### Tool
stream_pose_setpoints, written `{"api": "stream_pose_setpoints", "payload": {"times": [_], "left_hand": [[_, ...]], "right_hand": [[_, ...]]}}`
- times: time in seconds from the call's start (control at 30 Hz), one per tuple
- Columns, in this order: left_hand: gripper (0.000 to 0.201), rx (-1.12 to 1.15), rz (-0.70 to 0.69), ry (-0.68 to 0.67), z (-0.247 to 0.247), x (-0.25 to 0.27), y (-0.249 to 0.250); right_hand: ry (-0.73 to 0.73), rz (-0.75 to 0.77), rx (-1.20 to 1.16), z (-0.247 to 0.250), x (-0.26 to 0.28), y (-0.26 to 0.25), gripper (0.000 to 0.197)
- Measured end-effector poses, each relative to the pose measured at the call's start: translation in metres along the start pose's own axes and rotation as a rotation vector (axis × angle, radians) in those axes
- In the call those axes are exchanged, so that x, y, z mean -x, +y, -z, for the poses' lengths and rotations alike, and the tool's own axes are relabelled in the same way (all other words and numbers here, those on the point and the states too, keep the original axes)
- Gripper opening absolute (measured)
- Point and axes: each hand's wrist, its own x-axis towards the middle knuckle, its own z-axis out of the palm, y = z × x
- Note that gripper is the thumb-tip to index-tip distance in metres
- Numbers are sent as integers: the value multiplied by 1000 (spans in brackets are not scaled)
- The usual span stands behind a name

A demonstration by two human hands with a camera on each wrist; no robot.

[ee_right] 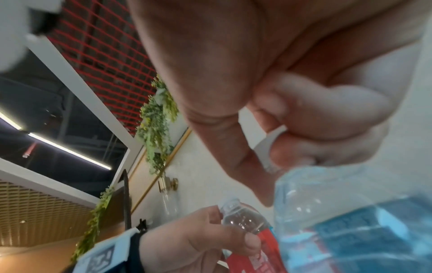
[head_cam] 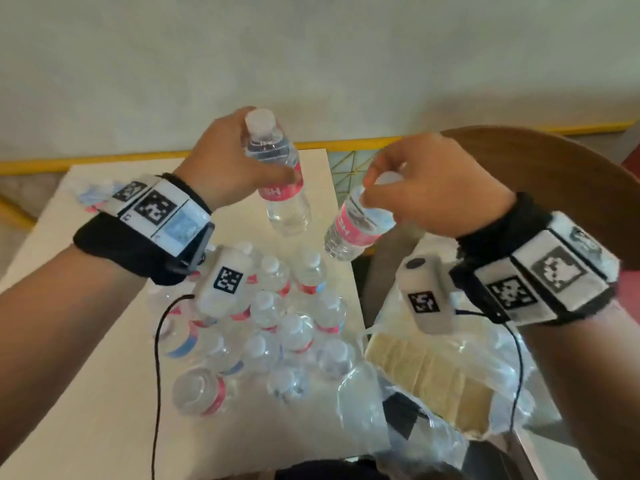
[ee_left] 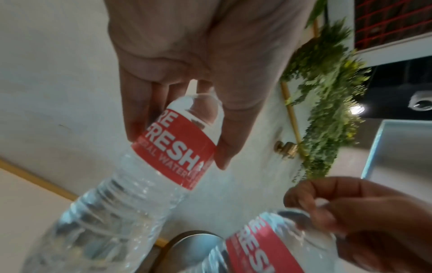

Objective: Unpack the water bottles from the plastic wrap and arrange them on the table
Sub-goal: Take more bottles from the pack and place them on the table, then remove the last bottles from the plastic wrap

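Left hand (head_cam: 221, 168): gripping a red-labelled water bottle (head_cam: 280, 181) by its shoulder, above the desk's (head_cam: 69, 393) far edge.
Right hand (head_cam: 440, 181): pinching a second bottle (head_cam: 353, 226) by its cap, tilted, off the right edge.
Remaining bottles (head_cam: 277, 313): clustered mid-desk in torn plastic wrap (head_cam: 363, 386).

Café-like interior: hanging greenery (ee_left: 327, 103), red ceiling grid (ee_right: 105, 53).

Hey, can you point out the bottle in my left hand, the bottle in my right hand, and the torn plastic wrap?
left-hand bottle (head_cam: 282, 188): head view, on its red label.
right-hand bottle (head_cam: 351, 225): head view, on its red label.
plastic wrap (head_cam: 360, 382): head view, on the crumpled clear film beside the standing bottles.
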Motion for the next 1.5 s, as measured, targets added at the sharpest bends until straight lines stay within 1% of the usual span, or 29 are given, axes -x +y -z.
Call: {"api": "stream_pose_setpoints", "payload": {"times": [0.07,0.13,0.17,0.27,0.33,0.37,0.47,0.53,0.57,0.63,0.7,0.77,0.83,0.9,0.97,1.03,1.1,1.13,1.17,1.2,1.23,1.27,1.3,1.33,1.37,1.4,1.43,1.47,1.5], "left_hand": [[53,-19,59,10,1,-15,-14],[66,-59,96,2,-3,-29,-29],[71,-84,114,-5,-7,-36,-36],[74,-109,161,-25,-17,-61,-64],[84,-175,212,-68,-23,-82,-88],[86,-213,246,-95,-26,-90,-97],[66,-412,340,-154,-29,-90,-91],[54,-547,360,-165,-32,-88,-92],[51,-590,377,-195,-34,-88,-95],[53,-626,410,-269,-40,-89,-102],[59,-586,477,-322,-44,-90,-109],[59,-627,486,-372,-47,-89,-112],[61,-735,469,-417,-49,-88,-121],[61,-805,472,-454,-51,-87,-132],[52,-805,508,-511,-52,-86,-139],[36,-790,517,-550,-51,-89,-146],[20,-813,497,-569,-50,-100,-162],[18,-831,502,-573,-51,-110,-181],[20,-871,493,-585,-52,-113,-183],[19,-890,483,-582,-53,-110,-174],[19,-884,467,-545,-54,-102,-157],[27,-871,424,-484,-55,-94,-138],[36,-876,359,-415,-57,-89,-120],[37,-863,270,-332,-59,-82,-98],[28,-797,166,-259,-63,-76,-77],[15,-712,56,-224,-69,-68,-57],[6,-627,-51,-224,-72,-58,-39],[14,-564,-146,-265,-83,-49,-22],[18,-529,-189,-331,-92,-37,-6]], "right_hand": [[-4,4,16,-12,-35,-5,17],[-40,-5,54,-29,-68,-7,21],[-74,-13,71,-38,-84,-9,21],[-199,-49,127,-63,-122,-8,20],[-279,-78,159,-80,-140,-5,24],[-316,-86,168,-88,-147,-2,25],[-431,-116,190,-117,-163,6,25],[-506,-129,224,-136,-171,13,14],[-534,-122,258,-144,-175,15,9],[-557,-106,312,-158,-181,19,14],[-589,-116,323,-169,-185,23,14],[-627,-87,343,-177,-188,28,15],[-619,-99,294,-181,-184,29,13],[-602,-95,284,-181,-179,26,30],[-574,-64,291,-174,-172,22,34],[-563,-60,292,-170,-169,23,32],[-537,-85,270,-164,-164,24,32],[-510,-90,272,-160,-161,24,34],[-491,-76,284,-156,-159,24,38],[-454,-49,279,-149,-154,22,42],[-404,-21,271,-141,-149,19,44],[-348,17,249,-132,-142,16,43],[-287,57,229,-121,-136,16,40],[-225,78,205,-108,-127,15,35],[-175,83,174,-96,-115,15,29],[-137,81,150,-83,-102,17,25],[-106,89,139,-73,-88,17,24],[-83,80,152,-60,-70,23,24],[-78,67,158,-51,-53,29,23]]}}
